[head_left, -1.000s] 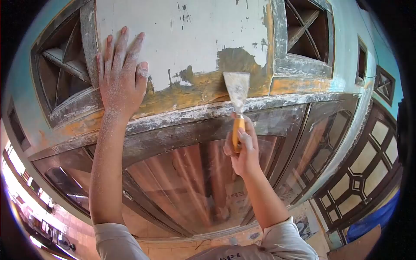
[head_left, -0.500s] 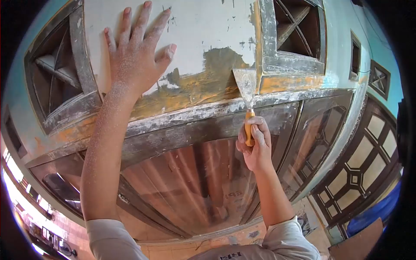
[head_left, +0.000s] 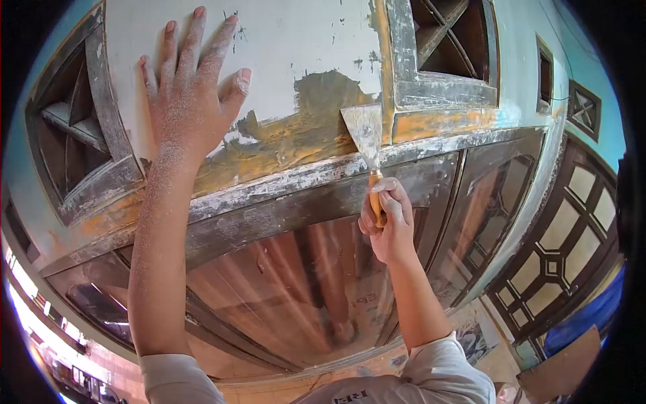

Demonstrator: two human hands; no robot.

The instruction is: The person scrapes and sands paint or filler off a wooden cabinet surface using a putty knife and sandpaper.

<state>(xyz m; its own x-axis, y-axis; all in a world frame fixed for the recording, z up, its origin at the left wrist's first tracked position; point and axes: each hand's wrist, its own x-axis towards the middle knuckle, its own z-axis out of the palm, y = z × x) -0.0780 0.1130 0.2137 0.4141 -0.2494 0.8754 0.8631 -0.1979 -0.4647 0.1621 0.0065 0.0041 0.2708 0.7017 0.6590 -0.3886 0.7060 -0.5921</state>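
My right hand (head_left: 388, 219) grips the yellow handle of a putty knife (head_left: 365, 135), its wide metal blade pointing up against the wall. The blade's edge meets a patch of bare grey and orange-brown surface (head_left: 330, 94) where the pale paint is gone. Flat on the white painted wall (head_left: 282, 40), to the upper left, my left hand (head_left: 188, 101) rests with its fingers spread. Whitish dust coats that hand and its forearm. Below the blade runs a wooden ledge (head_left: 269, 192) with worn white paint.
Wooden vents with crossed bars flank the panel, one left (head_left: 74, 128) and one right (head_left: 447, 37). Under the ledge are glass panes in dark frames (head_left: 303, 289). At the right stand a panelled wooden door (head_left: 555, 249), blue cloth (head_left: 579, 330) and a brown board (head_left: 562, 367).
The view has shifted slightly, so the wall and both hands appear a little further left. The putty knife stays against the same bare patch, and my left hand remains flat on the wall.
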